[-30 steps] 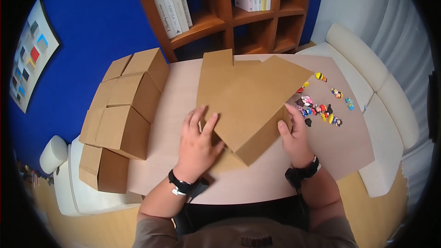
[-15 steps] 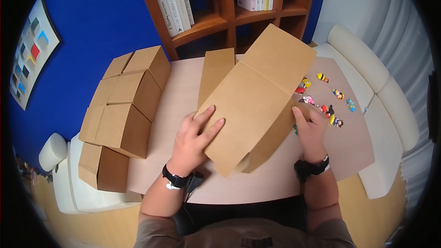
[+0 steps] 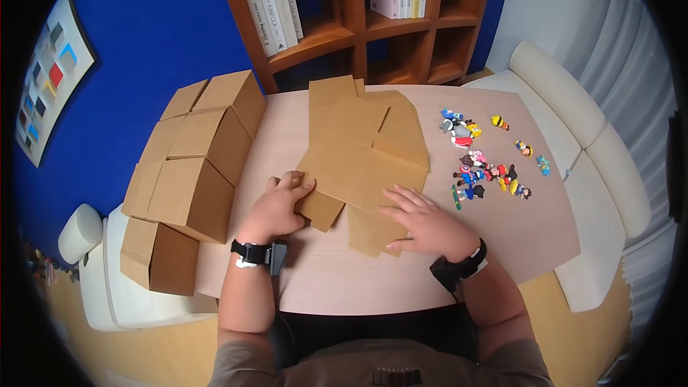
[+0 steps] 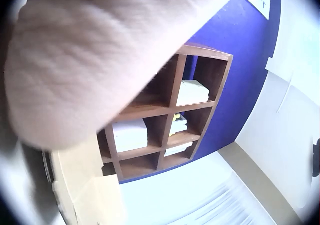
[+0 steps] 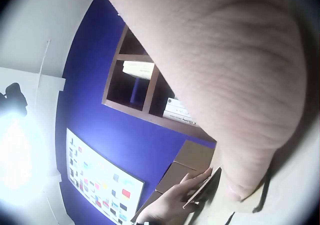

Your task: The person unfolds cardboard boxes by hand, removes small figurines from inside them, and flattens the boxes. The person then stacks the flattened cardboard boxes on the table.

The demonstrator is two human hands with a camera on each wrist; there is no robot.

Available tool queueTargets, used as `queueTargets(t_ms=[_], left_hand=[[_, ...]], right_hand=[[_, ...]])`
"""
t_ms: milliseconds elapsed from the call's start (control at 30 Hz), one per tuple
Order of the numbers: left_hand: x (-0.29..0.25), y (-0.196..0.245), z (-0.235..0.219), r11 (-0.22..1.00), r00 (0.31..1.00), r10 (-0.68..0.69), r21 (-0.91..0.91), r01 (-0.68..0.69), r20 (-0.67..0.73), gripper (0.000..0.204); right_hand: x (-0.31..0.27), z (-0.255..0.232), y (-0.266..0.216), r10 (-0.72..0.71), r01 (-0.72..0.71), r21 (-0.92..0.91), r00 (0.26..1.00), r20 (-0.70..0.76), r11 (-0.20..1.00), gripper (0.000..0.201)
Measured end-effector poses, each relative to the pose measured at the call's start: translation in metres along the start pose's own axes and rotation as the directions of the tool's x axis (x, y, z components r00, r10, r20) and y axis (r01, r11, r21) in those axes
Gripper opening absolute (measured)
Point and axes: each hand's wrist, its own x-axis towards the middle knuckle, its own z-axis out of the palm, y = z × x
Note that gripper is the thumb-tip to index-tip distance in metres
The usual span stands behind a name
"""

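Between both hands, a flattened cardboard box [image 3: 358, 172] lies on the table, its flaps spread out at the near and far ends. My left hand [image 3: 276, 208] is at its left edge, fingertips by the corner and thumb close to a near flap [image 3: 320, 211]. On the near right part of the cardboard rests my right hand [image 3: 430, 226], fingers spread and fairly straight. In the right wrist view, the left hand [image 5: 172, 202] appears beside a raised cardboard edge. The left wrist view is mostly filled by the palm, with some cardboard [image 4: 82, 180] below it.
Several closed cardboard boxes [image 3: 190, 193] are stacked along the table's left side. Small toy figures [image 3: 473, 175] lie scattered on the right of the table [image 3: 530, 222]. Behind stands a wooden shelf [image 3: 358, 29] with books; a white sofa [image 3: 595, 143] is at the right.
The box, tilted up between the hands before, now lies flat on the table. My right hand has moved left from its side onto its top; more of the toy figures show.
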Motion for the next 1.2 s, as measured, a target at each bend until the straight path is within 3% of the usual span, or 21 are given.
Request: queueTargets(t_ms=[133,200,300,333,367,400,433,467,500,567,600,633,667,733,800,833,900,967,1033,1100,1200], left_hand=[[0.01,-0.022,0.012,0.948,0.984,0.181,-0.266,-0.173,0.007,0.08],[0.018,-0.01,0.021,0.757,0.97,-0.226,-0.643,0.118,-0.088,0.09],[0.022,0.002,0.021,0.704,0.947,-0.32,-0.669,0.237,-0.001,0.09],[0.026,0.002,0.025,0.56,0.964,-0.261,-0.806,0.193,0.05,0.068],[0.027,-0.001,0.026,0.562,0.965,-0.26,-0.805,0.191,0.048,0.068],[0.027,-0.004,0.026,0.457,0.976,-0.218,-0.884,0.104,0.002,0.056],[0.028,-0.007,0.027,0.338,0.982,-0.181,-0.941,0.016,-0.048,0.044],[0.029,-0.012,0.028,0.339,0.983,-0.179,-0.94,0.017,-0.047,0.044],[0.031,-0.017,0.029,0.272,0.966,-0.211,-0.958,-0.086,-0.147,0.038],[0.039,-0.025,0.03,0.222,0.942,-0.235,-0.957,-0.188,-0.239,0.032],[0.046,-0.029,0.028,0.179,0.924,-0.293,-0.963,-0.202,-0.248,0.032],[0.056,-0.034,0.028,0.135,0.903,-0.348,-0.966,-0.218,-0.253,0.032],[0.067,-0.036,0.029,0.114,0.902,-0.361,-0.971,-0.208,-0.236,0.036],[0.086,-0.036,0.029,0.169,0.891,-0.417,-0.978,-0.118,-0.18,0.039],[0.107,-0.048,0.04,0.338,0.864,-0.48,-0.941,0.024,-0.15,0.056],[0.111,-0.048,0.042,0.338,0.864,-0.478,-0.941,0.018,-0.155,0.056],[0.119,-0.047,0.052,0.59,0.822,-0.515,-0.796,0.135,-0.243,0.065],[0.114,-0.03,0.048,0.66,0.804,-0.507,-0.74,0.13,-0.311,0.068],[0.116,-0.039,0.063,0.896,0.805,-0.297,-0.441,0.049,-0.514,0.062],[0.112,-0.043,0.066,0.899,0.825,-0.264,-0.438,0.022,-0.501,0.057],[0.113,-0.045,0.061,0.911,0.857,-0.211,-0.412,-0.001,-0.47,0.047]], right_hand=[[0.004,-0.009,0.001,0.136,-0.139,0.1,0.99,0.034,0.985,0.073],[0.005,-0.012,0.002,0.205,-0.209,0.134,0.978,0.041,0.969,0.073],[0.004,-0.014,0.002,0.18,-0.187,0.114,0.981,0.069,0.976,0.074],[0.004,-0.013,0.002,0.185,-0.187,0.125,0.982,0.025,0.974,0.072],[0.005,-0.013,0.003,0.19,-0.186,0.136,0.982,-0.018,0.973,0.07],[0.005,-0.012,0.004,0.19,-0.186,0.136,0.981,-0.021,0.973,0.07],[0.007,-0.013,0.006,0.259,-0.235,0.161,0.954,-0.153,0.959,0.072],[0.007,-0.014,0.008,0.326,-0.28,0.192,0.903,-0.279,0.941,0.074],[0.006,-0.015,0.011,0.331,-0.284,0.194,0.901,-0.28,0.939,0.074],[0.007,-0.018,0.022,0.24,-0.102,0.247,0.74,-0.628,0.964,0.083],[0.004,-0.02,0.033,0.21,-0.105,0.209,0.788,-0.578,0.972,0.092],[0.004,-0.018,0.033,0.225,-0.115,0.216,0.768,-0.599,0.97,0.092],[0.005,-0.017,0.033,0.312,-0.2,0.264,0.806,-0.503,0.943,0.092],[0.01,-0.005,0.035,0.464,-0.381,0.291,0.828,-0.316,0.878,0.093],[0.017,0.012,0.04,0.514,-0.457,0.247,0.813,-0.273,0.854,0.093],[0.019,0.018,0.043,0.561,-0.527,0.196,0.796,-0.228,0.827,0.093],[0.022,0.026,0.052,0.565,-0.536,0.18,0.783,-0.259,0.825,0.091],[0.024,0.028,0.056,0.541,-0.544,0.023,0.829,-0.142,0.839,0.085],[0.018,0.026,0.051,0.515,-0.523,-0.019,0.845,-0.145,0.852,0.081],[0.014,0.02,0.045,0.481,-0.494,-0.063,0.864,-0.149,0.867,0.077],[0.018,0.015,0.041,0.478,-0.47,0.09,0.854,-0.206,0.878,0.074]])
